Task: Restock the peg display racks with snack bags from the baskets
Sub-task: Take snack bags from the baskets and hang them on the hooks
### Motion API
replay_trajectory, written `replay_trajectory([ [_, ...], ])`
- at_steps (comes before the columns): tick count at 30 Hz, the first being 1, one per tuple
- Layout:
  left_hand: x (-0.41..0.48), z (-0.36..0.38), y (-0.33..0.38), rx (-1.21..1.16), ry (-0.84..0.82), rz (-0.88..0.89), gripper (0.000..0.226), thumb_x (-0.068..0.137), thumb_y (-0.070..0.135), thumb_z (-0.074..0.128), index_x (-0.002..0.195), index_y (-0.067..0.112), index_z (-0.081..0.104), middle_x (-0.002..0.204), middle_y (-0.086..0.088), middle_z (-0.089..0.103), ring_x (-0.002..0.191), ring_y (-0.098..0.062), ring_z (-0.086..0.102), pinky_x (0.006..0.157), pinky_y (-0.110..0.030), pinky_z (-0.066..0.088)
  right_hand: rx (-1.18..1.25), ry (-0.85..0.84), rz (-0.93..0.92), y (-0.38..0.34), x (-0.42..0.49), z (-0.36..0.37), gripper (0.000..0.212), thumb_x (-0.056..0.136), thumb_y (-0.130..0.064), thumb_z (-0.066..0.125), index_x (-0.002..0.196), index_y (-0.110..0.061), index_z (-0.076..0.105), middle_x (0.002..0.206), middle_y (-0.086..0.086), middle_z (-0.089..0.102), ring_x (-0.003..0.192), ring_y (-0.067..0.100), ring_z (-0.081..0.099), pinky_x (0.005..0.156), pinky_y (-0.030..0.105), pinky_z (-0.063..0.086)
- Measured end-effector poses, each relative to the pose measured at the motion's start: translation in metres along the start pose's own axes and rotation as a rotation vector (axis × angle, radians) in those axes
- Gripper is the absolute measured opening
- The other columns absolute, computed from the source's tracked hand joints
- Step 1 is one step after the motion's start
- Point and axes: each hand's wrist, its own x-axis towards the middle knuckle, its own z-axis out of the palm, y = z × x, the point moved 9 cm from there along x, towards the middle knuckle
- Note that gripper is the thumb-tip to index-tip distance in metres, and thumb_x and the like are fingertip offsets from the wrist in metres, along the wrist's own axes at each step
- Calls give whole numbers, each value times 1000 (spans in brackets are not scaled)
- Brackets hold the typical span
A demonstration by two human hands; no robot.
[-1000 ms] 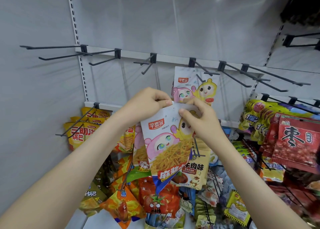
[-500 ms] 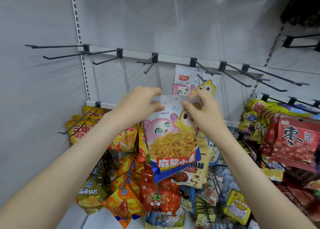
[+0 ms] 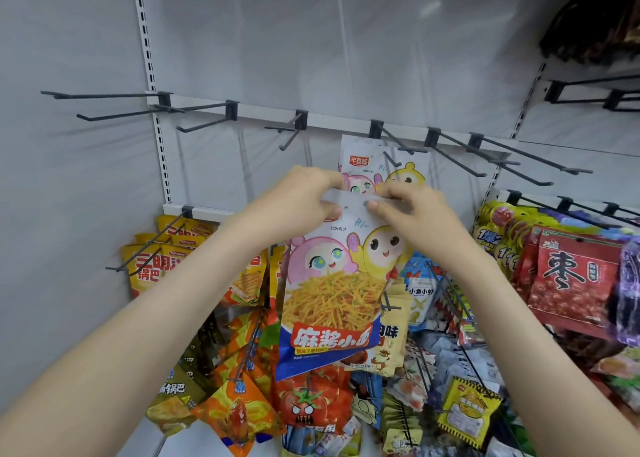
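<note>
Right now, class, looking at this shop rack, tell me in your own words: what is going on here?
A person holds a noodle snack bag by its top edge, left hand and right hand each pinching it. It is raised in front of a matching bag hanging on a top-row peg, but is not on the peg yet. Other snack bags hang on the lower pegs.

Since a second ago, my left hand (image 3: 298,204) and right hand (image 3: 415,214) raised the noodle bag (image 3: 332,294) toward 12 o'clock. Tilt gone; top edge now overlaps the hung bag (image 3: 360,162).
</note>
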Motion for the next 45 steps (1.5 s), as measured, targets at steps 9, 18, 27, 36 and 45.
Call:
replay_trajectory([
  [9,0,21,22,17,-35,73,27,90,15,64,117,15,60,105,-8,60,88,-19,53,60,-22,29,-36,-39,134,22,-19,7,40,88,-31,66,65,-15,37,58,-2,37,54,8,35,52,22,28],
  [18,8,19,37,-44,34,137,24,90,12,63,114,16,62,95,6,48,73,-8,40,50,-16,28,248,-9,208,41,-23,0,16,98,-24,52,97,-14,65,96,8,66,93,15,57,81,33,44],
  [27,26,23,30,-82,19,50,7,88,21,67,89,24,61,79,11,53,78,-9,50,62,-24,35,279,-37,247,47,-13,-3,15,96,-21,54,96,-13,67,96,16,68,92,29,63,86,46,47],
  [36,32,17,32,-71,48,55,16,90,16,64,105,15,69,93,4,57,89,-12,51,73,-22,35,219,-57,238,51,-2,-6,19,88,-24,64,80,-41,65,88,-11,70,96,15,65,100,51,40],
  [45,45,11,23,-108,106,8,7,83,22,73,83,22,66,78,7,59,80,-10,53,62,-20,33,312,80,241,59,5,-13,16,88,-28,66,74,-35,67,77,-13,66,87,10,61,95,49,45],
])
